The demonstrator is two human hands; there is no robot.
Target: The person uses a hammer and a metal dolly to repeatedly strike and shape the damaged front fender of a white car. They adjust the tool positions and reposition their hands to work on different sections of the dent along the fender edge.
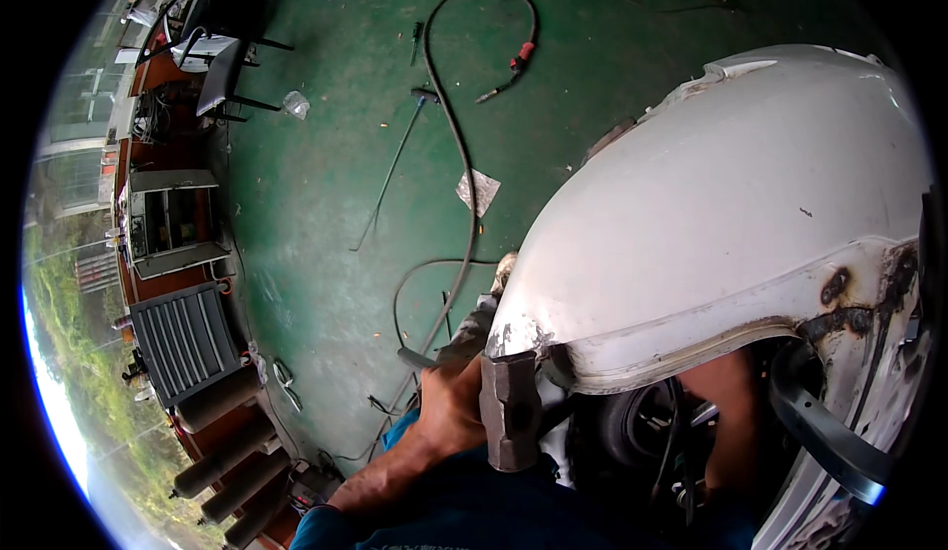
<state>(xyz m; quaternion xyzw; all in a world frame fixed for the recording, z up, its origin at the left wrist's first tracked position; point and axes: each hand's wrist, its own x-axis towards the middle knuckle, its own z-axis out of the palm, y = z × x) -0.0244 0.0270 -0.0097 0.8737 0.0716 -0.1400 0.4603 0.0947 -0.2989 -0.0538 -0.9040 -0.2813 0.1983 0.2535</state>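
the hammer [511, 414] is at the lower middle of the view, its blocky, worn steel head standing upright on the picture and overlapping the near left corner of a large white body panel [721, 214]; whether the two touch cannot be told; the left hand [453, 404] is curled closed round the hammer's handle, with a grey end [416, 358] jutting out past the fingers; the right forearm [733, 432] reaches up beneath the panel, whose edge hides the right hand, so its grip and opening cannot be told; the panel is smooth and domed, scraped bare at the corner by the hammer, with brown rust and dark scorched patches at its lower right; a curved metal strip [825, 432] bends down at that side, and a dark tyre [629, 427] shows below the rim; beyond, a black hose [453, 125] loops over the green floor [326, 165], crossing a pale square sheet [479, 193] and ending near a red grip [523, 55]; left of it lies a thin rod [396, 164] with a dark crosswise handle; farther left stand a ribbed grey cabinet [186, 343], several dark cylinders [237, 486] and a black chair [223, 76]
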